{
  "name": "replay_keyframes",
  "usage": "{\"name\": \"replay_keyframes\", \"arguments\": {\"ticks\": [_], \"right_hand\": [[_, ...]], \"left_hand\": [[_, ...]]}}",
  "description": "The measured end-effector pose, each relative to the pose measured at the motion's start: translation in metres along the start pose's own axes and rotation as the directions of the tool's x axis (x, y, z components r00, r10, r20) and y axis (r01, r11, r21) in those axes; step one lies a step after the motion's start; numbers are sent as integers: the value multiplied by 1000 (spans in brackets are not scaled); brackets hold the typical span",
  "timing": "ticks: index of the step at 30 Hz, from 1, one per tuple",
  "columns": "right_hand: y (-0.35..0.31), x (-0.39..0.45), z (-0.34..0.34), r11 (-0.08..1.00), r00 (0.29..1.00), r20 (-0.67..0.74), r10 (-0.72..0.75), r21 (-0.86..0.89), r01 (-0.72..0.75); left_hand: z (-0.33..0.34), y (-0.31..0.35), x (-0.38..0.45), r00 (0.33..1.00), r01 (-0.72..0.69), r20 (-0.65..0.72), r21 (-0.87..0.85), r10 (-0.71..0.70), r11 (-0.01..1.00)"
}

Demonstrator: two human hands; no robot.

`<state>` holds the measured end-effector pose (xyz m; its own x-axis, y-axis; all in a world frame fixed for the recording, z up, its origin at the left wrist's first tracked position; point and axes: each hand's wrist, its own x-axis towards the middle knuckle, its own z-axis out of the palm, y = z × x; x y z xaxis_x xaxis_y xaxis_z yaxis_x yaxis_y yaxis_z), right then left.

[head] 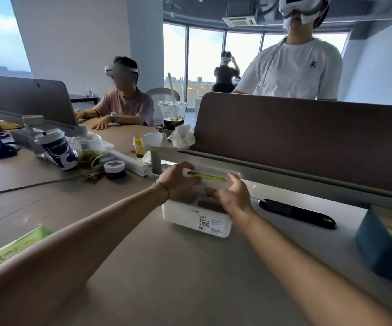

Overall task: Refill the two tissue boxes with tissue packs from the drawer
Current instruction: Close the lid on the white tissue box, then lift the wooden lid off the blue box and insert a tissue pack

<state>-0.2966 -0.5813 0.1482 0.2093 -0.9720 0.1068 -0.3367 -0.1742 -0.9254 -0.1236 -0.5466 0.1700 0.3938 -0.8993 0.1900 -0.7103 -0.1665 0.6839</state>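
A white plastic tissue box (197, 218) stands on the desk in front of me, a label on its near side. Its white lid (213, 178) has a long slot that shows green inside. My left hand (178, 184) grips the lid's left end and my right hand (231, 196) holds its near right side. The lid looks raised at the near edge, with the box's opening visible below it. A second tissue box, blue with a wooden top and a dark slot (387, 243), sits at the right edge. A green tissue pack (13, 248) lies at the desk's left near edge.
A brown desk divider (307, 137) rises just behind the box. A dark oval cable slot (296, 214) lies to the right. Cups (57, 149), a jar (115, 169), a power strip (129, 161) and a small round stand (159, 142) crowd the left back. Three people wear headsets beyond.
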Motion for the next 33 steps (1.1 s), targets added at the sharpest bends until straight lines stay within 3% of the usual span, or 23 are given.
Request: {"name": "replay_keyframes", "arguments": {"ticks": [8, 15, 18, 21, 27, 33], "right_hand": [[23, 28, 10, 994, 999, 50, -15, -108, 20], [5, 2, -16, 956, 992, 118, -45, -282, 77], [-1, -33, -51, 941, 981, 56, -188, -276, 196], [4, -72, -103, 912, 964, 7, -264, -324, 252], [35, -123, -225, 889, 956, -167, -240, -434, 147], [79, -132, -330, 763, 949, -232, -212, -646, 12]], "left_hand": [[24, -12, 14, 1000, 13, -14, 152, -11, 988], [23, 14, -14, 993, -93, -32, 363, 112, 927], [40, 47, -51, 950, -260, -93, 293, 298, 920], [66, 87, -88, 907, -409, -74, 86, 416, 908], [121, 179, -130, 850, -525, -22, -106, 526, 845], [185, 249, -140, 769, -598, 225, -79, 598, 798]]}}
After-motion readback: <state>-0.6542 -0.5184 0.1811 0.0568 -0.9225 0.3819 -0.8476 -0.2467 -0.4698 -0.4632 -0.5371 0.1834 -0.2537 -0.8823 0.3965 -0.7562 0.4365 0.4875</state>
